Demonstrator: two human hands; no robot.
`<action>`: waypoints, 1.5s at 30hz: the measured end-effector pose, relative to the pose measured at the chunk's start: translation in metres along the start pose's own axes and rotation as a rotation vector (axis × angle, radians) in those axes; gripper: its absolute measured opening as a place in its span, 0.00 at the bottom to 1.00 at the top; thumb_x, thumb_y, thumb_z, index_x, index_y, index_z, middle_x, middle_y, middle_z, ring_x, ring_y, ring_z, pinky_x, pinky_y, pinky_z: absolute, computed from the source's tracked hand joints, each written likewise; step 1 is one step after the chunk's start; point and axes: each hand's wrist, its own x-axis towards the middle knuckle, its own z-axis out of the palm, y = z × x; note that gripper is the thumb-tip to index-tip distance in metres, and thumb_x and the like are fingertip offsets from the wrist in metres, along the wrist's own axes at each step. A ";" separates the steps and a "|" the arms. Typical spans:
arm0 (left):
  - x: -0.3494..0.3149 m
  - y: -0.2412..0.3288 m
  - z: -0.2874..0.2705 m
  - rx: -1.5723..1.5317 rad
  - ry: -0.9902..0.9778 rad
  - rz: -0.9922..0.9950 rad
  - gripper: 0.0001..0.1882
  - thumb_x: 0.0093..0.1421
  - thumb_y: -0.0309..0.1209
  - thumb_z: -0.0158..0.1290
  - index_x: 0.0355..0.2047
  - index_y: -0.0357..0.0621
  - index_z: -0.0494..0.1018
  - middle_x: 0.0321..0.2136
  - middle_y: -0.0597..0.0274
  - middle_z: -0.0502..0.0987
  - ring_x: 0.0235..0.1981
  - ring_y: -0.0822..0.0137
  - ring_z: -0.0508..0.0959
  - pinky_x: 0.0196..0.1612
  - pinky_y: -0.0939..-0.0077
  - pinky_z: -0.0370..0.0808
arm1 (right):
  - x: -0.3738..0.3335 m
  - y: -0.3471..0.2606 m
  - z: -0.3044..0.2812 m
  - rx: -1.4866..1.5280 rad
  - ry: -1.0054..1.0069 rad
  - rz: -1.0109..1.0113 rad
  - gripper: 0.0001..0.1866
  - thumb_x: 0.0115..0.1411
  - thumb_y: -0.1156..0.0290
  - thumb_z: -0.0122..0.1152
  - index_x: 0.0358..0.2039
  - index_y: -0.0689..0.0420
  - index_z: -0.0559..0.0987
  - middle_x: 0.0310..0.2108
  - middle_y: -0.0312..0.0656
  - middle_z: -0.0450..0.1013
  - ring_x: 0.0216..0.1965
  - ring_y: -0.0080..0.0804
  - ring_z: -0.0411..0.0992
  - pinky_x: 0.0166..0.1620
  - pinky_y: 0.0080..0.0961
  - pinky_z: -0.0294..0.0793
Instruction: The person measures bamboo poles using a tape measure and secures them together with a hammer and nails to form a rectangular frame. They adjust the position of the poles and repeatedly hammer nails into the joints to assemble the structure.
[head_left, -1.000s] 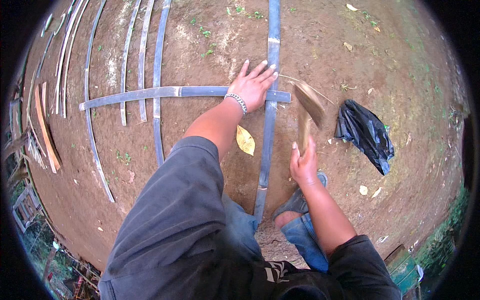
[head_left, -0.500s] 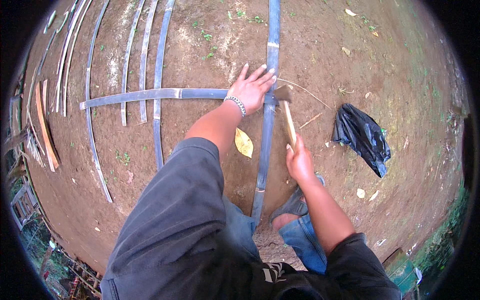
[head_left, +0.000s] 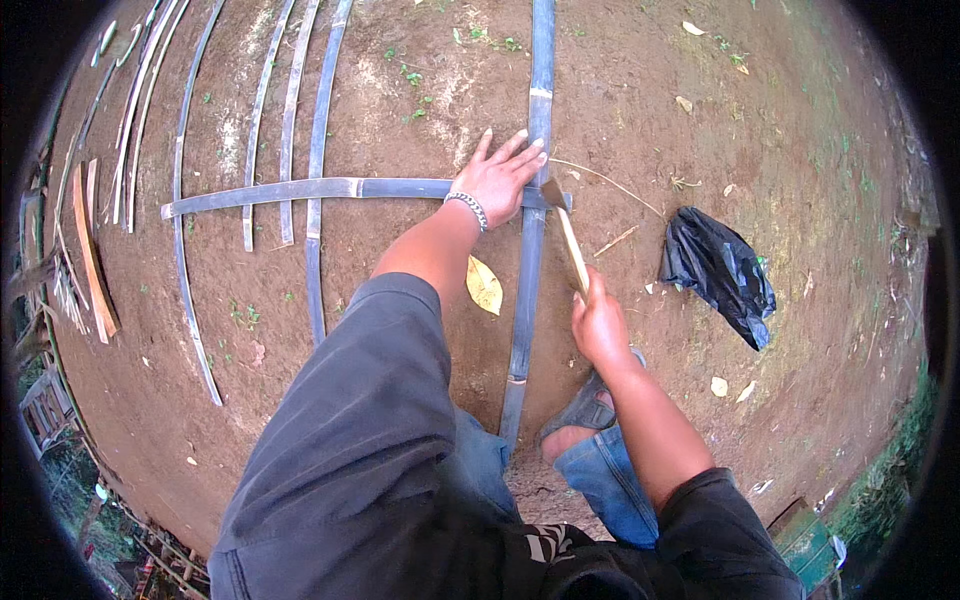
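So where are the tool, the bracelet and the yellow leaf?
Tool (head_left: 572,240): head view, on its handle.
Bracelet (head_left: 472,203): head view, on its links.
Yellow leaf (head_left: 484,286): head view, on its middle.

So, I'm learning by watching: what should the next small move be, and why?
Probably have the right hand lift the wooden-handled tool slightly: its head partly hides the edge of the crossing between the crosswise strip and the lengthwise strip, and the spread left hand lies close beside it.
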 end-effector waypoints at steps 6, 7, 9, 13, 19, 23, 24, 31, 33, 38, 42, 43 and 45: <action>0.006 0.015 -0.014 0.042 -0.066 -0.033 0.31 0.63 0.30 0.45 0.68 0.57 0.58 0.71 0.72 0.53 0.73 0.61 0.47 0.72 0.41 0.39 | -0.002 0.025 -0.043 -0.066 -0.015 0.025 0.25 0.61 0.72 0.53 0.59 0.53 0.64 0.35 0.63 0.76 0.40 0.63 0.75 0.43 0.53 0.74; 0.006 0.017 -0.016 0.049 -0.078 -0.044 0.31 0.63 0.30 0.45 0.68 0.56 0.57 0.71 0.72 0.52 0.73 0.60 0.47 0.72 0.40 0.38 | -0.012 0.028 -0.064 -0.072 -0.020 0.049 0.24 0.61 0.72 0.54 0.59 0.53 0.65 0.36 0.63 0.75 0.41 0.63 0.75 0.43 0.53 0.74; 0.002 0.020 -0.025 0.082 -0.110 -0.071 0.31 0.65 0.31 0.43 0.69 0.54 0.55 0.72 0.70 0.51 0.73 0.58 0.45 0.71 0.37 0.36 | -0.031 0.053 -0.107 -0.078 0.003 0.002 0.26 0.61 0.73 0.53 0.60 0.53 0.63 0.38 0.63 0.75 0.43 0.64 0.74 0.45 0.52 0.74; -0.028 0.021 -0.043 -0.080 -0.069 -0.300 0.30 0.69 0.36 0.40 0.70 0.51 0.51 0.72 0.65 0.50 0.73 0.57 0.44 0.70 0.36 0.36 | -0.083 0.073 -0.207 -0.209 -0.096 0.009 0.27 0.60 0.74 0.56 0.60 0.55 0.64 0.44 0.64 0.74 0.50 0.62 0.72 0.51 0.49 0.71; -0.137 0.021 -0.132 -0.215 -0.445 -0.660 0.33 0.68 0.49 0.42 0.69 0.50 0.54 0.72 0.67 0.48 0.74 0.62 0.44 0.71 0.40 0.39 | -0.159 0.110 -0.304 -0.353 -0.064 0.128 0.23 0.60 0.70 0.56 0.56 0.58 0.67 0.40 0.64 0.75 0.45 0.64 0.73 0.47 0.51 0.74; -0.352 0.025 -0.183 -0.306 -0.511 -1.005 0.20 0.60 0.44 0.52 0.44 0.43 0.79 0.43 0.41 0.79 0.47 0.45 0.78 0.52 0.53 0.74 | -0.217 0.149 -0.298 -0.336 -0.049 0.218 0.18 0.59 0.64 0.59 0.48 0.56 0.73 0.36 0.59 0.77 0.41 0.60 0.76 0.44 0.50 0.76; -0.403 0.051 -0.182 -0.282 -0.468 -1.091 0.20 0.57 0.44 0.54 0.41 0.41 0.80 0.42 0.41 0.79 0.45 0.44 0.79 0.51 0.54 0.75 | -0.249 0.147 -0.298 -0.360 -0.105 0.378 0.20 0.59 0.61 0.59 0.48 0.59 0.73 0.40 0.61 0.76 0.45 0.61 0.74 0.48 0.51 0.74; -0.538 0.246 -0.420 -0.549 -0.748 -1.000 0.24 0.52 0.46 0.60 0.43 0.42 0.79 0.41 0.41 0.80 0.44 0.46 0.80 0.49 0.57 0.77 | -0.472 0.152 -0.351 0.018 -0.356 0.659 0.18 0.50 0.68 0.66 0.38 0.66 0.77 0.32 0.56 0.79 0.35 0.52 0.79 0.36 0.42 0.78; -0.582 0.278 -0.441 -0.707 -0.681 -1.047 0.26 0.51 0.46 0.62 0.45 0.42 0.78 0.42 0.40 0.80 0.46 0.46 0.80 0.49 0.58 0.77 | -0.509 0.052 -0.400 0.098 -0.373 0.677 0.19 0.48 0.67 0.70 0.36 0.66 0.77 0.30 0.56 0.78 0.33 0.48 0.80 0.34 0.40 0.78; -0.585 0.304 -0.504 -0.713 -0.746 -1.140 0.29 0.50 0.46 0.63 0.48 0.41 0.77 0.48 0.41 0.78 0.51 0.45 0.77 0.53 0.55 0.74 | -0.546 0.002 -0.443 -0.223 -0.191 0.466 0.20 0.45 0.64 0.73 0.34 0.65 0.78 0.30 0.56 0.78 0.33 0.48 0.80 0.32 0.41 0.78; -0.600 0.281 -0.522 -0.520 -0.403 -1.055 0.26 0.51 0.45 0.60 0.48 0.44 0.77 0.43 0.41 0.79 0.46 0.43 0.79 0.50 0.55 0.76 | -0.522 -0.097 -0.476 -0.252 -0.225 0.316 0.23 0.43 0.61 0.75 0.36 0.62 0.78 0.33 0.54 0.79 0.38 0.50 0.79 0.40 0.40 0.78; -0.587 0.269 -0.529 -0.539 -0.355 -1.122 0.24 0.51 0.42 0.60 0.48 0.46 0.78 0.41 0.43 0.80 0.44 0.44 0.80 0.48 0.57 0.77 | -0.506 -0.081 -0.472 -0.284 -0.180 0.168 0.23 0.44 0.61 0.75 0.36 0.61 0.78 0.32 0.53 0.79 0.37 0.49 0.79 0.40 0.39 0.78; -0.558 0.254 -0.560 -0.648 -0.199 -1.188 0.22 0.50 0.38 0.62 0.47 0.49 0.79 0.37 0.47 0.82 0.40 0.48 0.81 0.46 0.59 0.78 | -0.480 -0.068 -0.466 -0.313 -0.224 0.077 0.21 0.44 0.64 0.75 0.36 0.61 0.78 0.31 0.51 0.79 0.37 0.49 0.79 0.40 0.38 0.78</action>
